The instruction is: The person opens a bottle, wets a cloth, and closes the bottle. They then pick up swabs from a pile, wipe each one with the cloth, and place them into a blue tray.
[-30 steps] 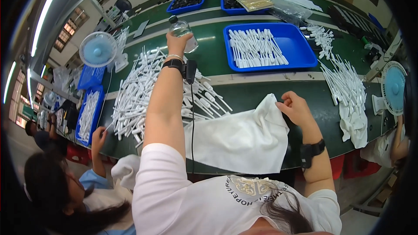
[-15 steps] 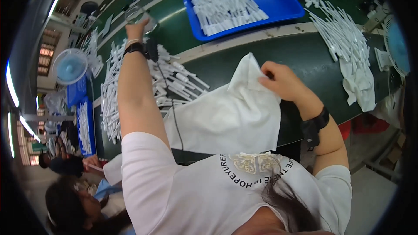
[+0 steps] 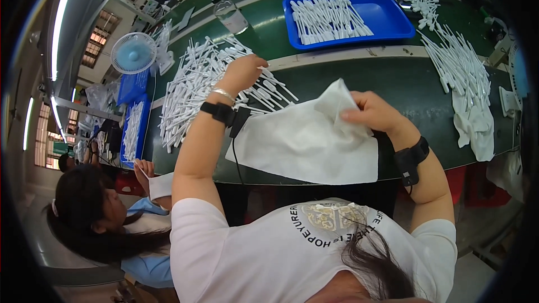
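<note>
A white cloth (image 3: 303, 148) lies spread on the green table in front of me, its far right corner lifted and bunched. My right hand (image 3: 375, 113) is closed on that corner, thumb and fingers pinching it. My left hand (image 3: 245, 73) is over the right part of a pile of white plastic sticks with thicker ends (image 3: 193, 90). Its fingers point down and right and are mostly hidden behind the back of the hand, so whether they hold a stick cannot be made out. Beyond it stands a clear bottle (image 3: 231, 18) with a pale label.
A blue tray (image 3: 387, 19) at the back holds a row of similar white sticks. More sticks (image 3: 457, 59) lie at the right, beside a crumpled white cloth (image 3: 473, 120). A fan (image 3: 133, 53) stands at the left. Another person (image 3: 84, 213) sits close to my left.
My left hand has let go of the clear bottle and come back toward me over the pile of sticks. My right hand keeps its pinch on the cloth. The view has shifted.
</note>
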Action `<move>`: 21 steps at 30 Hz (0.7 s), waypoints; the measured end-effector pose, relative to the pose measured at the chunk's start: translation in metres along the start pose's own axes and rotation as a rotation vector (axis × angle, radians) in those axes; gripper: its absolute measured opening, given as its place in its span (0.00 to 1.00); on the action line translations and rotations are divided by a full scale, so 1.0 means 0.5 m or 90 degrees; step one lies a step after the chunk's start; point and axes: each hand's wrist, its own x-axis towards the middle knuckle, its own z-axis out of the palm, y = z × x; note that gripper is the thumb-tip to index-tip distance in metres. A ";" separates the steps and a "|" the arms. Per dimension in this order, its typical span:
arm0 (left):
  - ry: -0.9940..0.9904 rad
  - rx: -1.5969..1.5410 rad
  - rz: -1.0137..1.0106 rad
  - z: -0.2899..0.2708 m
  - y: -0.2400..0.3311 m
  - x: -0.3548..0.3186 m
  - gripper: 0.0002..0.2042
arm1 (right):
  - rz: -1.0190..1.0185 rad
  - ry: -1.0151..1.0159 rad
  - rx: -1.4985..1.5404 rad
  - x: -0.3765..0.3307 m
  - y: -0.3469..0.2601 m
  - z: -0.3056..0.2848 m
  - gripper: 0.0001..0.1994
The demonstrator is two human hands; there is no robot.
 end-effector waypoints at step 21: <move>-0.075 -1.118 -0.090 0.024 0.271 -0.080 0.09 | -0.118 0.318 0.125 0.032 0.041 -0.007 0.11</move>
